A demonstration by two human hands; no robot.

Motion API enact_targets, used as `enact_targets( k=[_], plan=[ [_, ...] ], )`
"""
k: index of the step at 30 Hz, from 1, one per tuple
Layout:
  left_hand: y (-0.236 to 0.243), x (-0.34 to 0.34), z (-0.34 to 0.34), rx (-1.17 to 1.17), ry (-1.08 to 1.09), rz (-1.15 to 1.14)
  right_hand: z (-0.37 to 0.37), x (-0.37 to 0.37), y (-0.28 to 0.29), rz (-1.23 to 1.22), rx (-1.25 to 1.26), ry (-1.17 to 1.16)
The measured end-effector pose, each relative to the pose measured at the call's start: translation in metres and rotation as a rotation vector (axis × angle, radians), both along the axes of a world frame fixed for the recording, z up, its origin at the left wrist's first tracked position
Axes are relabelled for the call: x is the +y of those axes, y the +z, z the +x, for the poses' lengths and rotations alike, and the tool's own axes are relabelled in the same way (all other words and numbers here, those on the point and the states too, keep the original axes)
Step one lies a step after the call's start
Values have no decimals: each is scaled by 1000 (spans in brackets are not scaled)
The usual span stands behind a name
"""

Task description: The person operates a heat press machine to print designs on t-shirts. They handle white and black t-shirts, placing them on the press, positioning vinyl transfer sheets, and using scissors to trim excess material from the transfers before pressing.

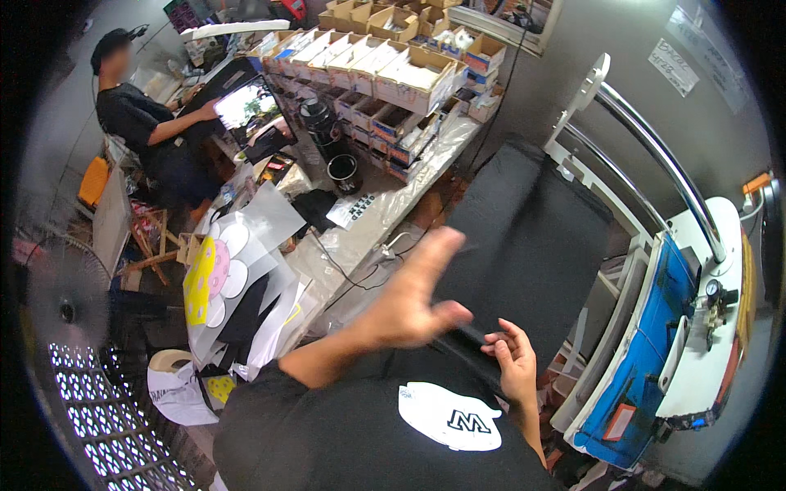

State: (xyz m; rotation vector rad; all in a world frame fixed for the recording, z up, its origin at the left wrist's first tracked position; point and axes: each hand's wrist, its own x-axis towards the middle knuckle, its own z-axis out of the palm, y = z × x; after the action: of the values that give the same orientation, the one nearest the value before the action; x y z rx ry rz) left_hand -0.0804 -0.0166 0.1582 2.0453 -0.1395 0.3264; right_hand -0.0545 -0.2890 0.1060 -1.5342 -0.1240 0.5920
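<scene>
My left hand [413,299], blurred by motion, is raised over the near part of a long black padded board [516,245], fingers stretched and thumb apart, holding nothing. Lower and to the right, my right hand [513,360] hovers at or beside the board's near edge with loosely curled, parted fingers and nothing visible in them; whether it touches the black surface I cannot tell. My black T-shirt with a white printed shape fills the bottom middle.
A person [135,119] sits at the upper left by a lit tablet [250,110]. The bench [417,184] holds stacked cardboard boxes [413,78], a black mug [344,173] and printed sheets [229,262]. A white machine [688,237] with chrome rails stands right, a fan [70,311] left.
</scene>
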Motion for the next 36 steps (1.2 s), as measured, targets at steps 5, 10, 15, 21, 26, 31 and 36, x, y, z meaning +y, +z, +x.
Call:
enact_targets(
  k=[5,10,15,21,26,31,36],
  plan=[
    [10,-35,20,-42,-154,188,-8,6,1,-93,-113,86],
    [25,-40,29,-239,-89,319,-14,-7,-18,24,-39,14],
    [26,-150,27,-655,-645,-152,-14,-3,-29,-102,-106,-58],
    [-4,-108,34,-568,-624,-193,-6,-15,-38,-148,-304,25],
    [-71,-32,32,-101,-61,-246,-19,-23,-23,-244,-241,-125],
    [-161,60,29,8,360,-215,12,-112,-76,-878,-577,-601],
    [-202,90,35,907,227,-651,6,-149,-126,-286,372,-738]
  ],
)
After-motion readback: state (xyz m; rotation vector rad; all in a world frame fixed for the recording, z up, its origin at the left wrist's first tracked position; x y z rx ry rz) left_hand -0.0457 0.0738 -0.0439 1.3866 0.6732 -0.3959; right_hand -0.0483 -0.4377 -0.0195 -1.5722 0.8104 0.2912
